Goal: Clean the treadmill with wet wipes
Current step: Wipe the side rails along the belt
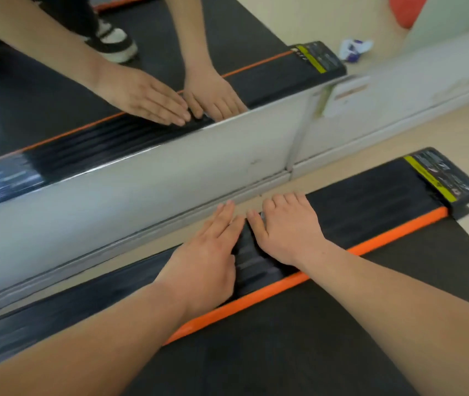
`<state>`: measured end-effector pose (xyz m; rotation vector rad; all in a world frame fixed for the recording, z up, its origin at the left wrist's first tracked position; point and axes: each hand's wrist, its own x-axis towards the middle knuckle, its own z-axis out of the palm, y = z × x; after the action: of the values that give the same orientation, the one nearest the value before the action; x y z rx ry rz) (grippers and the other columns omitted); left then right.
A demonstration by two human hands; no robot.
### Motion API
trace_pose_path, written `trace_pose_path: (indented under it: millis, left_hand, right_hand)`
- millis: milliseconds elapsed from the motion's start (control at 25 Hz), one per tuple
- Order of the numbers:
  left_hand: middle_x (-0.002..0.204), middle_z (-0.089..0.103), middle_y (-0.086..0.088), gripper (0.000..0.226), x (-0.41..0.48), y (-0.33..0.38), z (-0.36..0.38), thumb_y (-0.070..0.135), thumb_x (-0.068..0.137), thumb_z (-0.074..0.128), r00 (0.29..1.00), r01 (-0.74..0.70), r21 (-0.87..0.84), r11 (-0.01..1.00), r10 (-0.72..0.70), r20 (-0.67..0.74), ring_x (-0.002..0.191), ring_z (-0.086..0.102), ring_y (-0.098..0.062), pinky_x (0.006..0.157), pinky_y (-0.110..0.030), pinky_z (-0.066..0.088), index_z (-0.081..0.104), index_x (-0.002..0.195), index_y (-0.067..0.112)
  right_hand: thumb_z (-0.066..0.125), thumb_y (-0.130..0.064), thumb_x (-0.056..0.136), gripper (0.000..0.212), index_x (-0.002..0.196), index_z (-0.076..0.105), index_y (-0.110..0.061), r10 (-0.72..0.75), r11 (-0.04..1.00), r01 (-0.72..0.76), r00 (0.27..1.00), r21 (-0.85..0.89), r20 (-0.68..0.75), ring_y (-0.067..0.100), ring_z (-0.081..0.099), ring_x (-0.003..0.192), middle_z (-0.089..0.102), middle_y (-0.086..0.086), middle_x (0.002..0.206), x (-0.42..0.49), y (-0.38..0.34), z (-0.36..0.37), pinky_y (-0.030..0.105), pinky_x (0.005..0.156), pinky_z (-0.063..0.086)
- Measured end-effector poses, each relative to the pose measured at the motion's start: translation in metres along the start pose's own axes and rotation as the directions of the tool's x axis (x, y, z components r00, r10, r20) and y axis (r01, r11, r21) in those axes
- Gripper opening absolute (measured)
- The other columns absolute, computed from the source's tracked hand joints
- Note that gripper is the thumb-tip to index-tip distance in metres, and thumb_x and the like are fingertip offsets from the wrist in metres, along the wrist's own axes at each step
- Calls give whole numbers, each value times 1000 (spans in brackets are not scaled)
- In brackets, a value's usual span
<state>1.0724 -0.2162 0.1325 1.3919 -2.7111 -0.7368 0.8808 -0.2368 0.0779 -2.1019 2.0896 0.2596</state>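
Pale flooring (456, 132) runs along a grey wall panel (141, 178) with one mirror (242, 30) above it. One treadmill (284, 352) lies beside the panel, its dark belt on the near side of a single orange strip (393, 232). One black ribbed side rail (370, 207) lies on the far side of that strip. One yellow-banded warning label (442, 178) sits just past the strip's far end.

Two bare hands rest on the rail beyond the orange strip, close together but not touching. The left hand (207, 261) lies flat with straight fingers. The right hand (287, 227) lies palm down, fingertips bent over the rail's far edge. Whether a wipe sits under either hand I cannot tell.

The mirror repeats both hands and shows one black-and-white shoe (113, 41), one white-and-purple packet (355, 50) and one red shape (405, 10).
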Motion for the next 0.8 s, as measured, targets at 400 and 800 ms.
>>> trace_pose_path:
  millis: [400,800]
  left_hand:
    - [170,0,-6,78,-166,-130,-33,9,93,48,906,423,77,903,-424,-9,157,0,-16,119,-16,-1,10,161,15]
    - [170,2,-6,68,-365,-263,-83,36,102,47,752,600,289,746,-649,115,157,3,-18,123,-25,7,20,160,13]
  right_hand:
    - [6,-59,104,76,136,64,-23,-397,916,328,822,230,409,29,49,140,54,7,151,14,-245,-26,42,110,35]
    - [5,-71,100,83,159,33,-20,-255,963,125,720,241,646,25,18,156,18,7,169,27,-329,-24,46,127,10]
